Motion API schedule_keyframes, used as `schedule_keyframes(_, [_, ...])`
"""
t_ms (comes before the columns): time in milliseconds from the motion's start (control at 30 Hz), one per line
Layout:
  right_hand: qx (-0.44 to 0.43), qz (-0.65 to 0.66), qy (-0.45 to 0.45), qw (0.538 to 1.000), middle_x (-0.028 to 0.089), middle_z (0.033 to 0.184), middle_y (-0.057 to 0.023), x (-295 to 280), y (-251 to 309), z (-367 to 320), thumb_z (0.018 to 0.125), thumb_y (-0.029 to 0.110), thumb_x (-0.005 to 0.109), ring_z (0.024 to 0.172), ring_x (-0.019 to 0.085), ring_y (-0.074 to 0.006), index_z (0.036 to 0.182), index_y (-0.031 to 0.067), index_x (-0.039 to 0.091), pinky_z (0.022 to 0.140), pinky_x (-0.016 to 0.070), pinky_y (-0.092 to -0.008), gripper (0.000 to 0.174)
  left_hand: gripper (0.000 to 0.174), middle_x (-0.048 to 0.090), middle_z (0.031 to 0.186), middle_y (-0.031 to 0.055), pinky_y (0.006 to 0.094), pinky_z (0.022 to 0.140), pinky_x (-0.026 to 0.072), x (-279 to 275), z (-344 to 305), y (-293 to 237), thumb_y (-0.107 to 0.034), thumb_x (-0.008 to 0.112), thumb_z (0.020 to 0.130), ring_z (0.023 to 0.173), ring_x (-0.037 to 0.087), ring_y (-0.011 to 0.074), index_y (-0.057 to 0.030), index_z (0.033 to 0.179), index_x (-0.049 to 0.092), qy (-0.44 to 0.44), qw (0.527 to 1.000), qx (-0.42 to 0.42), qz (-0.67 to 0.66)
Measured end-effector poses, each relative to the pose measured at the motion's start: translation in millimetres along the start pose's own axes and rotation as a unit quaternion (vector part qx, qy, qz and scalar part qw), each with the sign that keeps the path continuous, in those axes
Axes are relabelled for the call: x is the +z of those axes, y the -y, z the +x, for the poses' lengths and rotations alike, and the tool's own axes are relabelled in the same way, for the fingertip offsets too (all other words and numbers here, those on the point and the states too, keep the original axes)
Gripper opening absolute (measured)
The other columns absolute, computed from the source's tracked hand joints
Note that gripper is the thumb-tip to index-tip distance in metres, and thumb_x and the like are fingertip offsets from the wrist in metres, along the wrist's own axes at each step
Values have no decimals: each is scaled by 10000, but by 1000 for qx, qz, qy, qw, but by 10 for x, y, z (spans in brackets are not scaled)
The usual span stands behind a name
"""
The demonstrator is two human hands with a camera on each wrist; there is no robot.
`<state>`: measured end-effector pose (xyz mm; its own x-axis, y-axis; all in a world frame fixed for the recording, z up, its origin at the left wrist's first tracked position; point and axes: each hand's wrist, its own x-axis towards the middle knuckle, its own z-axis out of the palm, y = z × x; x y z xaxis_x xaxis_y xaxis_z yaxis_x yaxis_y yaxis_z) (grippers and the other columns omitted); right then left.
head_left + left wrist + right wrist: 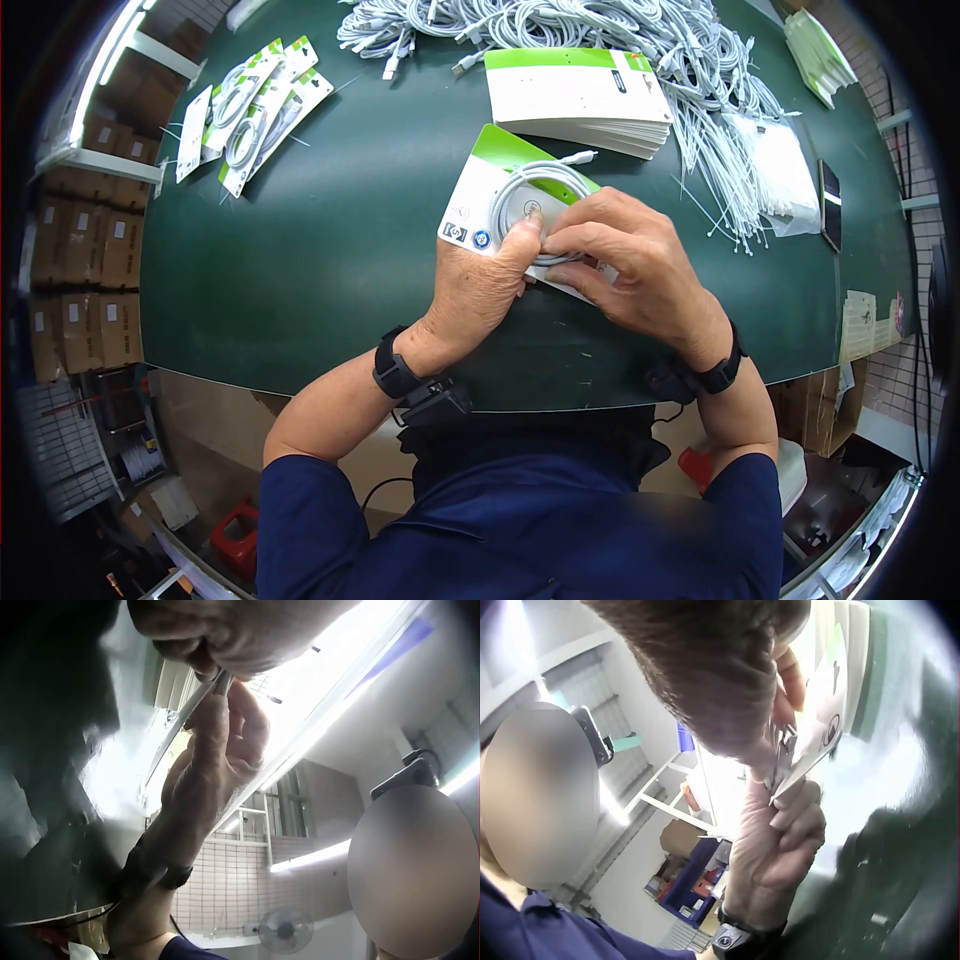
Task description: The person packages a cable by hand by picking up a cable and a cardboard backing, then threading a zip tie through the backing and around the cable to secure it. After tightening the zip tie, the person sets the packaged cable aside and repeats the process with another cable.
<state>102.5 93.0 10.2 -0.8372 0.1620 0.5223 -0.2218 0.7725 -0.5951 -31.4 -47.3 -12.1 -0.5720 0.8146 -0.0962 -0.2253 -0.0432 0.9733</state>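
A white and green card [470, 196] is held tilted above the green table, with a coiled grey-white cable [507, 196] lying against its face. My left hand [482, 285] grips the card's lower left part, thumb pressed on the coil and fingers behind. The fingers of my right hand [640, 262] pinch at the coil's lower right side; what lies between the fingertips is hidden. One cable plug [578, 158] sticks out at the top of the coil. In the right wrist view the card [829, 712] appears edge-on beside both hands.
A stack of cards [580, 95] lies just beyond my hands. Behind it spreads a heap of cables [600, 25], with white ties [725, 180] to the right. A phone [830, 205] rests near the right edge. Carded cables [255, 110] lie at the far left.
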Motion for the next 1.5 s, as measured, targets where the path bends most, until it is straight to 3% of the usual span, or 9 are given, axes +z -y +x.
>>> schedule_keyframes(167, [-49, 9, -98, 994, 726, 1003, -105, -180, 245, 63, 744, -16, 810, 830, 682, -267, 1062, 84, 745, 680, 550, -365, 340, 274, 632, 854, 24, 199, 424, 424, 8, 13, -103, -113, 629, 976, 565, 543, 30, 13, 1217, 598, -25, 999, 23, 0])
schedule_keyframes(267, [-136, 98, -84, 982, 718, 1044, -172, -428, 618, 37, 947, 143, 694, 759, 648, -239, 1047, 72, 729, 609, 476, -311, 128, 280, 635, 851, 22, 198, 423, 418, -21, 45, -85, -105, 630, 974, 567, 542, 29, 13, 1225, 597, -25, 999, 24, -11])
schedule_keyframes(433, [-174, 276, -181, 928, 653, 704, -120, -752, 1280, -178, 1057, 416, 506, 545, 562, -223, 1130, 132, 686, 481, 468, -363, 344, 267, 654, 883, 22, 191, 437, 409, -53, 83, -102, -128, 613, 1001, 582, 546, 35, 8, 1230, 607, -20, 999, 38, -9])
schedule_keyframes(567, [14, 510, -21, 860, 635, 701, -134, -933, 1580, -42, 1047, 300, 468, 405, 466, -198, 952, 32, 666, 398, 375, -304, 346, 298, 657, 936, 15, 191, 469, 432, -69, 199, 111, -130, 610, 1005, 627, 557, 30, 3, 1270, 583, -17, 990, 140, -25])
schedule_keyframes(633, [-137, 598, 21, 789, 590, 644, -117, -728, 1425, 119, 988, 174, 522, 397, 438, -164, 726, 17, 602, 380, 323, -312, 315, 302, 655, 961, 19, 193, 493, 453, -87, 128, 39, -134, 609, 1004, 646, 556, 25, 3, 1271, 575, -8, 994, 105, -28])
schedule_keyframes(733, [-94, 621, 60, 776, 538, 591, -87, -783, 1528, 171, 928, 109, 589, 404, 441, -159, 651, 29, 556, 378, 293, -327, 290, 292, 693, 1030, 80, 307, 846, 549, -85, 81, -70, -132, 578, 993, 938, 628, 111, 62, 1210, 601, 3, 997, 73, -12])
schedule_keyframes(867, [-61, 705, 129, 695, 504, 541, -98, -786, 1525, 329, 897, 130, 649, 367, 438, -185, 582, 59, 472, 365, 293, -331, 368, 287, 696, 1018, 79, 306, 832, 548, -99, 83, -93, -149, 572, 1006, 927, 631, 107, 57, 1204, 605, 9, 997, 73, 6])
schedule_keyframes(1400, [-81, 695, 42, 713, 662, 665, -237, -707, 1462, 114, 1033, 165, 525, 409, 574, -237, 824, -2, 575, 368, 444, -343, 272, 237, 644, 875, 14, 193, 438, 429, -77, 136, -37, -122, 603, 993, 571, 527, 20, 5, 1193, 598, 4, 997, 77, -1])
schedule_keyframes(1500, [-97, 705, 50, 701, 664, 677, -242, -681, 1415, 227, 1051, 170, 501, 411, 571, -231, 869, -8, 578, 372, 441, -340, 266, 211, 655, 810, 26, 250, 557, 481, -87, 93, -85, -144, 589, 1005, 677, 571, 45, 30, 1119, 622, 4, 999, 34, 6])
